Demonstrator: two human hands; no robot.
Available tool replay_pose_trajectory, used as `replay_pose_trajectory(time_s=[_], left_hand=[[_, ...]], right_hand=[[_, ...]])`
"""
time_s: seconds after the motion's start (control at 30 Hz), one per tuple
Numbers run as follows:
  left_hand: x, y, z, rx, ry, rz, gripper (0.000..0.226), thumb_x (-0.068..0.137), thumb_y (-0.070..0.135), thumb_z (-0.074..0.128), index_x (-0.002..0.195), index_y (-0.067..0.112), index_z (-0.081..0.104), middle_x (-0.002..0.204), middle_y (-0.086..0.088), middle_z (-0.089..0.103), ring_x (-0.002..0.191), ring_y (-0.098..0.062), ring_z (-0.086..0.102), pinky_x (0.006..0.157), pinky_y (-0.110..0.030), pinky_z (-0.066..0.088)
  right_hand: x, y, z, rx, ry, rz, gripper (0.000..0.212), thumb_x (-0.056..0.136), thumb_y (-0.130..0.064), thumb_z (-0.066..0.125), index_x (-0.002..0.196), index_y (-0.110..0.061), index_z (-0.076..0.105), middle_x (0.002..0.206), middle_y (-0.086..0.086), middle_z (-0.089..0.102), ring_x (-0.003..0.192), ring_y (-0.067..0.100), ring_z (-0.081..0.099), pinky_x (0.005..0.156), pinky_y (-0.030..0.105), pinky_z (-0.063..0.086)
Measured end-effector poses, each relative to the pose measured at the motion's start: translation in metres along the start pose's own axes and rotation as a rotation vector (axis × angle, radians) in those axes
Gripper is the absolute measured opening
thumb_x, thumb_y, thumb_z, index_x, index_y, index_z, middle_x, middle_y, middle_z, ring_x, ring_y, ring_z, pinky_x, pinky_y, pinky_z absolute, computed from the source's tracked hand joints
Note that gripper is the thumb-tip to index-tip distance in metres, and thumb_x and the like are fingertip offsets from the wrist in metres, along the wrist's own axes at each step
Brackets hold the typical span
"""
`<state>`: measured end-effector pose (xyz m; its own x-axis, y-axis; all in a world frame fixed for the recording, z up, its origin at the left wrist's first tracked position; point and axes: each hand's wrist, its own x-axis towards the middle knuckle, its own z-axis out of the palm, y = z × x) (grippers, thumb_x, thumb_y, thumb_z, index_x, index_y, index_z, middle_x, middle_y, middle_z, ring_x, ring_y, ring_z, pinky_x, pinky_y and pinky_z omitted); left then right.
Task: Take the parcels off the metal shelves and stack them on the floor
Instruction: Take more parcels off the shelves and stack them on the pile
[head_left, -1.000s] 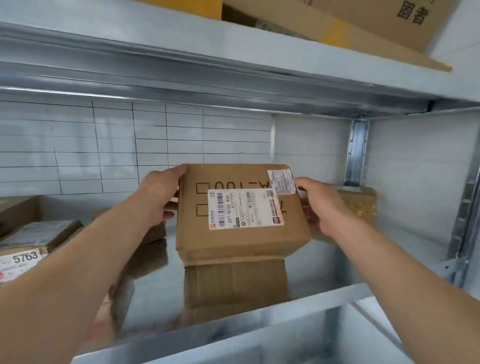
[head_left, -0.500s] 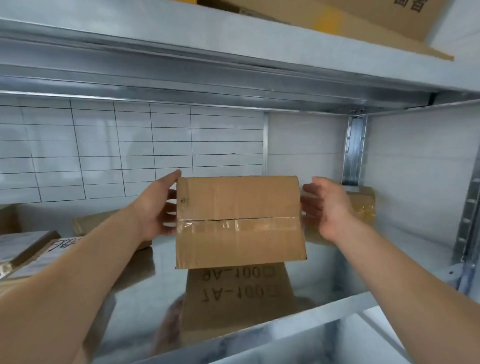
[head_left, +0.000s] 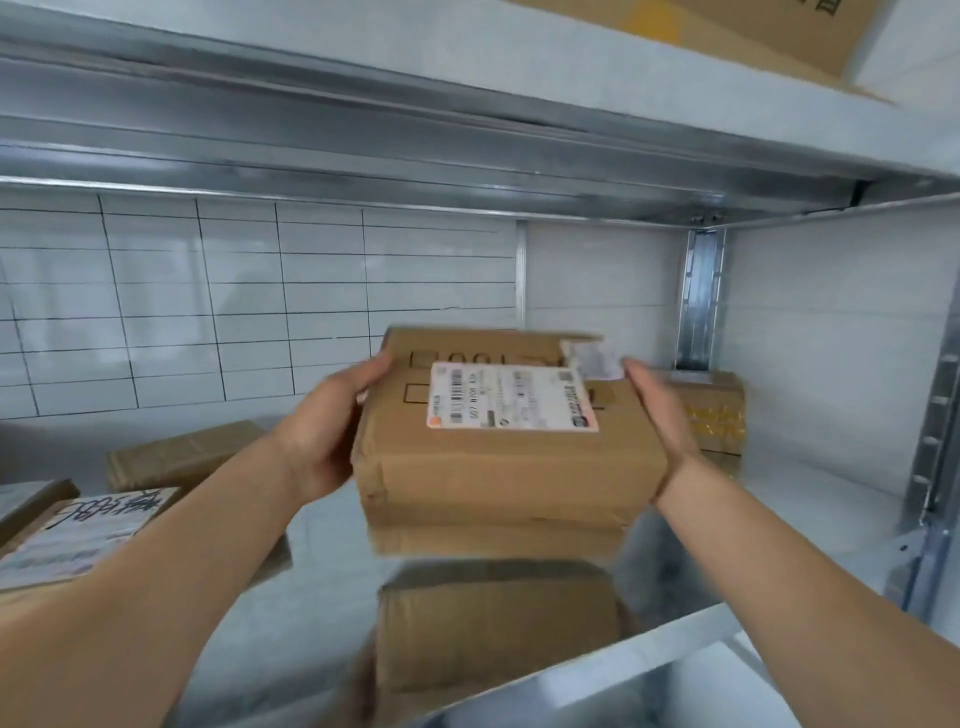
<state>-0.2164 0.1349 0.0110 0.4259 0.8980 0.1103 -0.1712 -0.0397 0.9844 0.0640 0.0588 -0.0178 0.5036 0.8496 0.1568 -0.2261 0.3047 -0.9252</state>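
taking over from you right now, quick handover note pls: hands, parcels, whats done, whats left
Left hand grips the left side of the labelled box; right hand holds its right side. The box seems lifted just clear of the metal shelf.
On the shelf: handwritten parcel, plain parcel behind it, yellow-taped parcel at back right.
Done: this box is picked up. The floor is out of view, so the stack cannot be judged.
Left: set it on the floor, then fetch the others.
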Motion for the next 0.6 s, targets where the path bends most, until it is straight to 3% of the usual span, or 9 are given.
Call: replay_pose_trajectory(time_s=[0.07,0.17,0.23,0.33,0.47,0.53,0.6], left_hand=[[0.003,0.016,0.007,-0.111,-0.001,0.127,0.049,0.096,0.047,0.040,0.070,0.017,0.070,0.082,-0.002,0.067,0.089,-0.028,0.056,0.086,-0.039,0.043],[0.008,0.020,0.015,-0.057,0.080,0.100,0.053,0.097,0.054,0.033,0.065,0.016,0.051,0.065,0.001,0.057,0.065,-0.020,0.047,0.060,-0.032,0.035],[0.008,0.006,0.018,0.030,0.092,-0.004,0.055,0.095,0.061,0.035,0.072,0.014,0.051,0.066,-0.002,0.056,0.064,-0.022,0.049,0.063,-0.033,0.041],[0.005,-0.017,0.022,0.124,0.077,-0.155,0.056,0.093,0.060,0.046,0.096,0.007,0.061,0.083,-0.012,0.062,0.083,-0.033,0.060,0.089,-0.053,0.049],[0.003,-0.026,0.028,0.108,0.065,-0.163,0.051,0.093,0.058,0.049,0.099,0.009,0.061,0.078,-0.011,0.062,0.077,-0.031,0.060,0.083,-0.052,0.052],[0.002,-0.032,0.026,0.107,0.077,-0.157,0.050,0.094,0.057,0.049,0.104,0.009,0.061,0.080,-0.011,0.064,0.079,-0.031,0.061,0.083,-0.053,0.053],[0.000,-0.044,0.024,0.122,0.073,-0.173,0.051,0.096,0.055,0.047,0.109,0.008,0.062,0.084,-0.012,0.064,0.081,-0.032,0.062,0.086,-0.056,0.052]], right_hand=[[0.000,-0.018,-0.004,0.105,0.074,-0.126,0.054,0.104,-0.049,0.044,0.070,-0.019,0.073,0.070,0.003,0.073,0.061,0.022,0.070,0.064,0.031,0.053],[-0.002,-0.023,-0.015,0.182,0.190,-0.200,0.052,0.100,-0.051,0.047,0.066,-0.016,0.065,0.070,0.005,0.071,0.061,0.023,0.067,0.069,0.032,0.050],[-0.005,-0.012,-0.023,0.207,0.247,-0.143,0.049,0.099,-0.052,0.051,0.069,-0.015,0.062,0.068,0.006,0.065,0.058,0.023,0.061,0.064,0.031,0.047],[-0.009,0.007,-0.033,0.153,0.238,-0.052,0.043,0.100,-0.051,0.050,0.080,-0.014,0.064,0.068,0.004,0.062,0.061,0.021,0.056,0.062,0.031,0.042],[-0.009,0.021,-0.041,0.064,0.200,-0.010,0.038,0.102,-0.043,0.052,0.074,-0.019,0.064,0.059,-0.003,0.068,0.058,0.016,0.060,0.062,0.031,0.043],[-0.011,0.027,-0.042,-0.004,0.197,-0.008,0.038,0.103,-0.040,0.050,0.077,-0.019,0.068,0.063,-0.003,0.072,0.070,0.018,0.064,0.069,0.034,0.047],[-0.016,0.033,-0.041,-0.065,0.202,0.014,0.042,0.105,-0.042,0.047,0.084,-0.019,0.074,0.076,0.000,0.078,0.089,0.024,0.069,0.087,0.041,0.051]])
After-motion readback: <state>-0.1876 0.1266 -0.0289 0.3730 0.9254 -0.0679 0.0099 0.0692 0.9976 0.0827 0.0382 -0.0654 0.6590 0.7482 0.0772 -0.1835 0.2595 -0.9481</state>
